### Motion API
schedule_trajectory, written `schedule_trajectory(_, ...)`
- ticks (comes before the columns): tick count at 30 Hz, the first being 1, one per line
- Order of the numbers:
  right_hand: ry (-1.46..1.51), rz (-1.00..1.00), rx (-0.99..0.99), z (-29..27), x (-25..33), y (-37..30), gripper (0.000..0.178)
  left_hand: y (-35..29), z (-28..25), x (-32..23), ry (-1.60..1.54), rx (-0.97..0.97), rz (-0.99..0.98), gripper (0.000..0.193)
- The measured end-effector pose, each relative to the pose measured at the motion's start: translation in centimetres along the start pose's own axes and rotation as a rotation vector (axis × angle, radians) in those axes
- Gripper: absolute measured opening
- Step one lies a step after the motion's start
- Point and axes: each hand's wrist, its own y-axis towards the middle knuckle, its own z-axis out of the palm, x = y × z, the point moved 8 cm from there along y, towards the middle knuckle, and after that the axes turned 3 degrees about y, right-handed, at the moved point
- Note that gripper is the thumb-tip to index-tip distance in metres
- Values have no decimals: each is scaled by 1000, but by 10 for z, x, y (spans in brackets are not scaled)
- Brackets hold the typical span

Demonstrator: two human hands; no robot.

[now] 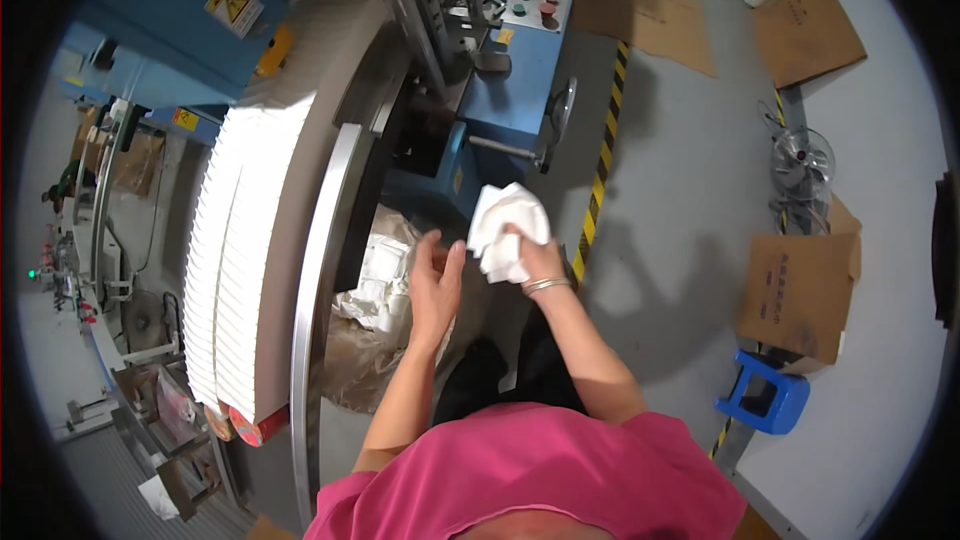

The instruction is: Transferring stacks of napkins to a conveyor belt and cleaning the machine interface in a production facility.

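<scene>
My right hand [540, 258] is closed on a crumpled bundle of white tissue sheets [512, 222], held out in front of my body. A bracelet circles that wrist. Just to its left, my left hand [436, 285] is raised with fingers apart and nothing in it; a small gap parts it from the tissue. Below and left of that hand, a large clear plastic bag [362, 365] on the floor holds more crumpled white tissue [378, 285]. Along the machine at my left runs a long row of folded white tissue [245, 230], stacked in many thin layers.
A metal rail [322, 230] edges the tissue row. Ahead stands a blue machine [510, 90] with a control panel [535, 5] and a handwheel [562, 125]. Yellow-black tape [603, 165] marks the floor. At right are a cardboard box [790, 295], a blue stool [785, 405] and a fan [800, 160].
</scene>
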Motion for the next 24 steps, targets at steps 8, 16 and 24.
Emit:
schedule_trajectory(8,-82,-290,36,-33,139,128,55,157,140,-106,981,-163,763,23)
schedule_trajectory(16,-594,-444,64,-3,228,191,57,297,228,-79,1381,-40,602,28)
schedule_trajectory(24,-1181,-1006,38,95,263,265,47,280,216,-102,1236,-15,667,20)
